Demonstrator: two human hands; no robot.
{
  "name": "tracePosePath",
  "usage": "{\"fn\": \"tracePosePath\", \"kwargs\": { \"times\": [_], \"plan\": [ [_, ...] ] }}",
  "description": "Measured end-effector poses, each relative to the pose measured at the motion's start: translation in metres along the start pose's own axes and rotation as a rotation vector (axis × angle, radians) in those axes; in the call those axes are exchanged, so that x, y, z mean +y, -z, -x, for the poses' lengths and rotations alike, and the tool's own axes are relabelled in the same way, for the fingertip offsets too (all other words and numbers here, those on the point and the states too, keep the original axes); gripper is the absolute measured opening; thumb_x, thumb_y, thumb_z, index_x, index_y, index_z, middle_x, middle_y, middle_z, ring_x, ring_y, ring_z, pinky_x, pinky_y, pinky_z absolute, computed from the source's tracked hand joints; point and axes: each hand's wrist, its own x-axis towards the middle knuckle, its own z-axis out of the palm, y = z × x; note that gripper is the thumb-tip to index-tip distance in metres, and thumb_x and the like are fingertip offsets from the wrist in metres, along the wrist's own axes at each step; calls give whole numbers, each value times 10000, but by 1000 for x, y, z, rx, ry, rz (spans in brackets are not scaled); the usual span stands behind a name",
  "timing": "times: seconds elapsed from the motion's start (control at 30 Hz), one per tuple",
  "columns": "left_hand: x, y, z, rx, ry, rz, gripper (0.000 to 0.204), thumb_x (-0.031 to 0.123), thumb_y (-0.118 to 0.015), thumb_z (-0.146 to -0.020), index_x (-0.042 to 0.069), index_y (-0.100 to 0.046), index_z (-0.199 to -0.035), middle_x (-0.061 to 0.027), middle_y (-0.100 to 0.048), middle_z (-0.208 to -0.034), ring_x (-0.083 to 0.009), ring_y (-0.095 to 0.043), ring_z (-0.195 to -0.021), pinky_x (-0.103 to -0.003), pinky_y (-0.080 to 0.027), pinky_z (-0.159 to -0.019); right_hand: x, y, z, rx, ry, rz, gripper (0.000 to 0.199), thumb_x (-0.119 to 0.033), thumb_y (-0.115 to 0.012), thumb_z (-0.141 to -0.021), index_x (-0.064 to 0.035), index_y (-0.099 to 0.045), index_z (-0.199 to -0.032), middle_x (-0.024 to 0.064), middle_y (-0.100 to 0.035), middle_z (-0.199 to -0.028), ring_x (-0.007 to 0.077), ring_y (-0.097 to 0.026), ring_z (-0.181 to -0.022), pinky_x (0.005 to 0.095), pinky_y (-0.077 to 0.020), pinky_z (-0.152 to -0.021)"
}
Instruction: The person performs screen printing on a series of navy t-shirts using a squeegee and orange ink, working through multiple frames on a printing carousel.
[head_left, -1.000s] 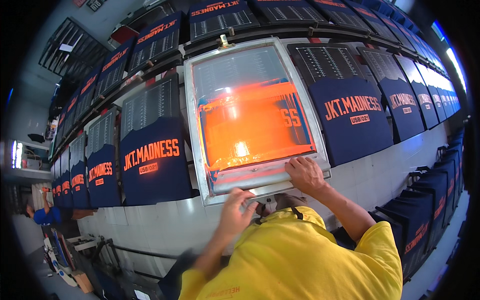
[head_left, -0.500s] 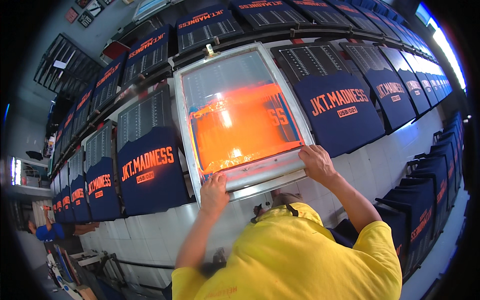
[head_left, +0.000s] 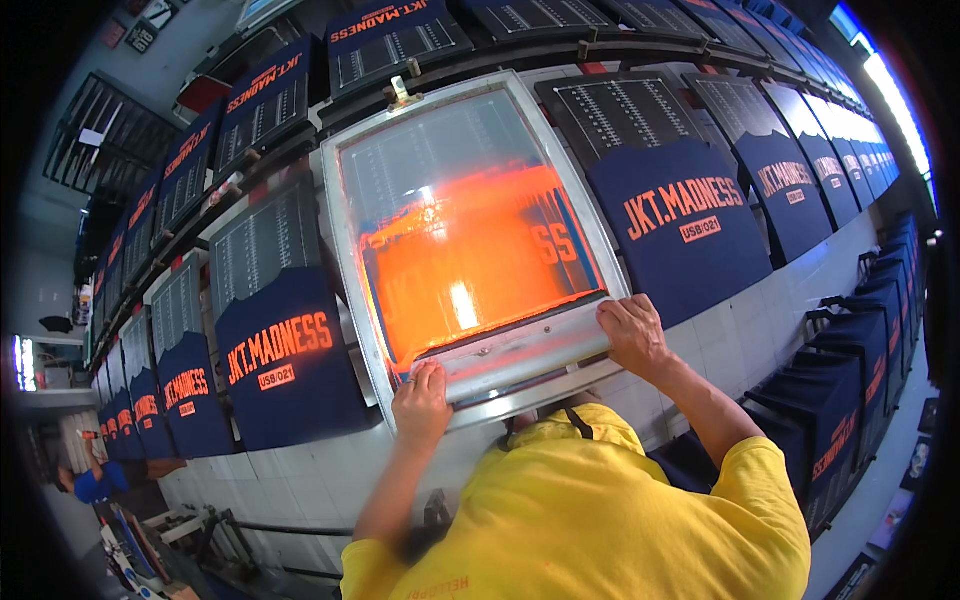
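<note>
In front of me lies a screen-printing frame (head_left: 566, 180) with pale metal edges, set over one of the boards. Bright orange ink (head_left: 450, 280) covers the middle and near part of its mesh, and lettering shows faintly through it. A wide metal squeegee (head_left: 510, 352) rests across the near end of the mesh. My left hand (head_left: 421, 408) is closed round its left end, and my right hand (head_left: 632, 332) grips the right end. The fingers curl over the bar, and the squeegee's dark blade edge meets the ink. What lies beneath the inked area is mostly hidden.
Navy shirts (head_left: 280, 345) with orange print lie on dark boards (head_left: 620, 115) on both sides. A second row runs behind a rail (head_left: 470, 65). More navy shirts (head_left: 830, 400) hang at the right. Far left, a person in blue (head_left: 95, 487) is visible.
The view has shifted slightly. The squeegee has tilted, baring its dark blade edge along the ink. More faint lettering shows through the ink on the left. Both hands keep their hold.
</note>
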Motion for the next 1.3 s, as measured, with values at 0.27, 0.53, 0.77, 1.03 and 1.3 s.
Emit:
{"fn": "tracePosePath", "kwargs": {
  "times": [0.27, 0.53, 0.77, 1.03, 1.3],
  "plan": [
    [-49, -22, -78, -11, 25, -14, 357, -25, -648, -649, 58, -655, -996, -69, -683, -1072, -242, -687, -882, -343, -567, -739, 50, -23, -93, -4, 53, 34, 159, -9, -622, -637, -69, -561, -771, 63, -573, -809, 239, -607, -769, 384, -418, -747],
    [-94, -29, -168, -77, 94, 13, 301, -29, -641, -652, 59, -652, -939, -113, -695, -923, -289, -690, -818, -385, -568, -695, 96, -41, -186, -90, 60, 20, 146, -39, -678, -648, -68, -598, -767, 82, -632, -817, 267, -636, -818, 392, -448, -790],
    [-112, -1, -195, -210, 152, 55, 231, -28, -628, -661, 47, -677, -874, -167, -687, -840, -366, -683, -785, -467, -553, -692, 98, -8, -229, -191, 59, 52, 112, -95, -685, -667, -60, -646, -765, 108, -683, -791, 304, -661, -812, 418, -463, -823],
    [-95, 41, -150, -85, 120, 65, 233, -8, -634, -677, 64, -677, -895, -139, -693, -895, -337, -681, -822, -453, -555, -708, 51, 18, -181, -94, 93, 37, 103, -54, -664, -664, -63, -613, -753, 101, -642, -793, 311, -634, -785, 427, -446, -752],
    [-43, 53, -18, -82, 110, 115, 344, -43, -626, -639, 57, -681, -963, -71, -708, -1019, -263, -691, -916, -369, -564, -764, -18, 13, -54, -6, 103, -79, 234, -16, -687, -574, -59, -580, -777, 83, -604, -834, 282, -613, -798, 411, -429, -739]
  ]
}}
